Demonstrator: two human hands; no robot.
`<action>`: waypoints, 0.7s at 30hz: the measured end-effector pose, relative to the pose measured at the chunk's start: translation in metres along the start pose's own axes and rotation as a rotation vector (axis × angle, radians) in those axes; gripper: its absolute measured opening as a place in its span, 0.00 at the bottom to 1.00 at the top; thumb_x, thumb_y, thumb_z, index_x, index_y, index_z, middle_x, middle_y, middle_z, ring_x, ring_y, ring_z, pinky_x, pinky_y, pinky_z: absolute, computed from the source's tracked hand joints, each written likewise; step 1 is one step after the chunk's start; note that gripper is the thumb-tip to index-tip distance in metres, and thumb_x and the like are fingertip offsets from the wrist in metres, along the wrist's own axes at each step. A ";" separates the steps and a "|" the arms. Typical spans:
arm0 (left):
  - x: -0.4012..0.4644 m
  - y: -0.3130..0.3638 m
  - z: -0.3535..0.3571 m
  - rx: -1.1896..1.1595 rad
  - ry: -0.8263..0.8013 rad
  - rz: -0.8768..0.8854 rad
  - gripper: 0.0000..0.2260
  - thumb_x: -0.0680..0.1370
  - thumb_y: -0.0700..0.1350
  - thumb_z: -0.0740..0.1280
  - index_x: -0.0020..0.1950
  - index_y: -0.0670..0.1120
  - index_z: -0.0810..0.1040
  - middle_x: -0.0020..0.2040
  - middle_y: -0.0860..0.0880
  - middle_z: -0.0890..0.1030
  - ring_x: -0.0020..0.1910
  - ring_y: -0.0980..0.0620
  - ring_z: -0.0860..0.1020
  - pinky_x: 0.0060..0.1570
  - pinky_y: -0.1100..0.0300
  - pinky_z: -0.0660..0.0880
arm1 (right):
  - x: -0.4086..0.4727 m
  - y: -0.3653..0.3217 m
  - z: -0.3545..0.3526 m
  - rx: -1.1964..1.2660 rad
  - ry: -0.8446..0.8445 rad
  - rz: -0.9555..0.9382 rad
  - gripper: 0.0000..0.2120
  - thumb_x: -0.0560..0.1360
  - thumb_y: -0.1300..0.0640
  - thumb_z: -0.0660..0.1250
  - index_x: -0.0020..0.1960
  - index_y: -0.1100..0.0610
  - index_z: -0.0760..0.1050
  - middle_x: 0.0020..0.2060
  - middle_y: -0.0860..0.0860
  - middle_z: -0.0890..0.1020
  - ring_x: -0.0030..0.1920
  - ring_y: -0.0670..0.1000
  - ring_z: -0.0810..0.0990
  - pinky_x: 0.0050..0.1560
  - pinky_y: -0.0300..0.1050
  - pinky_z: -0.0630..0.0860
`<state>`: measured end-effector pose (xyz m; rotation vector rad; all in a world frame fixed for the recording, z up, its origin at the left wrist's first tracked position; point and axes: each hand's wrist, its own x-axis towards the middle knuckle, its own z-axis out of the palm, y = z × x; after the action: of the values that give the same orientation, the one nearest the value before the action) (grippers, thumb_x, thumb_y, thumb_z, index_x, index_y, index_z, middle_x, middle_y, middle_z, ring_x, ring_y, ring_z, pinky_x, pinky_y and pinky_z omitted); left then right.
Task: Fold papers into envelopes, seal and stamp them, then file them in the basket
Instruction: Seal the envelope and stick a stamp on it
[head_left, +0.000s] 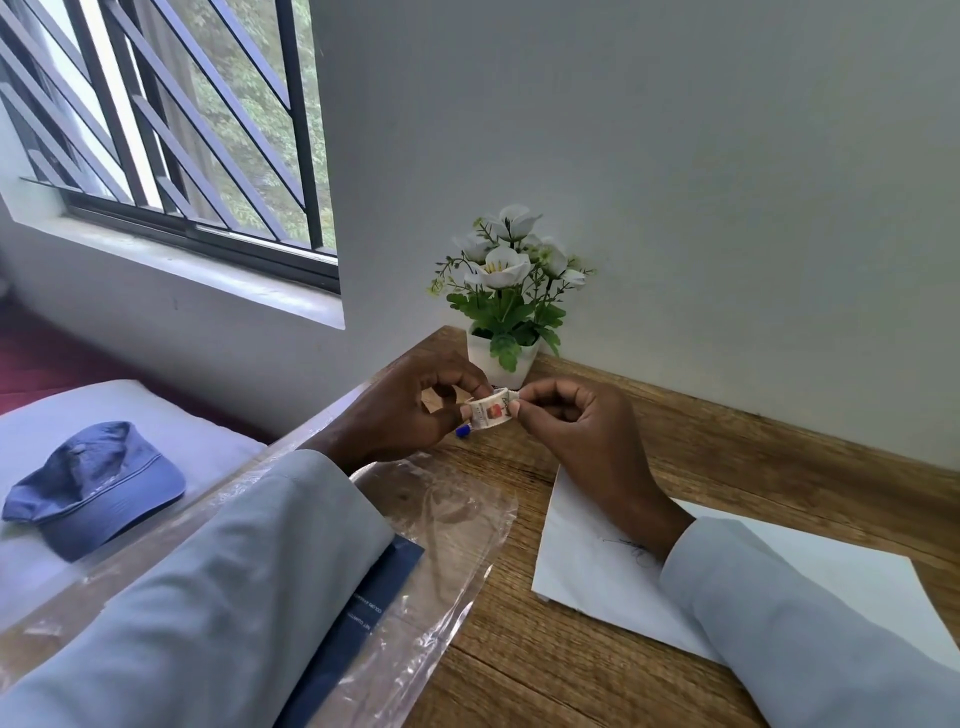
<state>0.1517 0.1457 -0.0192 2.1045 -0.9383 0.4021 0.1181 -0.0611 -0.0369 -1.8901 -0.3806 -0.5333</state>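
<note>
Centre of frame: you hold a small white postage stamp with perforated edges and a red motif (490, 412) above the brown wood-grain desk (675, 441). Your left hand (410, 410) pinches its left end between thumb and curled fingers; your right hand (566, 421) pinches its right end the same way. The stamp is bent into a curve between the two grips. Print on the stamp is too small to read.

Just below the left hand, a small blue tip (462, 431) shows; what it belongs to cannot be told.

Lower right: a white paper envelope (587, 561) lies flat on the desk, partly under your right forearm. A dark ink scribble sits on it beside the light grey sleeve (769, 597); not legible.

Lower centre: a clear crinkled plastic sleeve (457, 519) lies on the desk, with a dark navy card (374, 613) inside. White print runs along the card's edge; only fragments show, too blurred to read reliably. Your left forearm covers most of it.

Behind the hands, a white square pot of artificial white flowers (506, 364) stands against the wall.

Left of frame: a blue cloth cap (98, 488) rests on a pale cushion (171, 415). Upper left: a barred window (171, 119).
</note>
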 end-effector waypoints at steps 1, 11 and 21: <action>0.000 0.002 0.001 0.000 -0.014 0.002 0.10 0.73 0.34 0.72 0.52 0.42 0.84 0.50 0.54 0.81 0.47 0.64 0.77 0.36 0.75 0.72 | 0.000 0.000 0.000 -0.002 0.004 0.003 0.04 0.73 0.61 0.75 0.47 0.60 0.85 0.39 0.49 0.87 0.37 0.45 0.84 0.37 0.34 0.79; -0.002 -0.002 -0.008 0.033 -0.048 -0.020 0.08 0.74 0.36 0.71 0.51 0.44 0.84 0.47 0.58 0.80 0.46 0.63 0.77 0.35 0.73 0.73 | 0.001 0.001 -0.001 0.084 0.012 0.102 0.05 0.73 0.60 0.74 0.48 0.61 0.84 0.41 0.53 0.87 0.40 0.49 0.86 0.42 0.46 0.84; -0.002 -0.004 -0.014 0.113 -0.043 0.007 0.09 0.73 0.43 0.68 0.51 0.44 0.84 0.51 0.54 0.83 0.46 0.58 0.79 0.37 0.77 0.71 | 0.002 0.000 -0.002 0.143 0.026 0.181 0.06 0.74 0.61 0.74 0.49 0.62 0.84 0.40 0.55 0.87 0.38 0.49 0.86 0.41 0.44 0.84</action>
<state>0.1539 0.1595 -0.0135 2.2209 -0.9682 0.4234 0.1192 -0.0629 -0.0356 -1.7570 -0.2216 -0.3976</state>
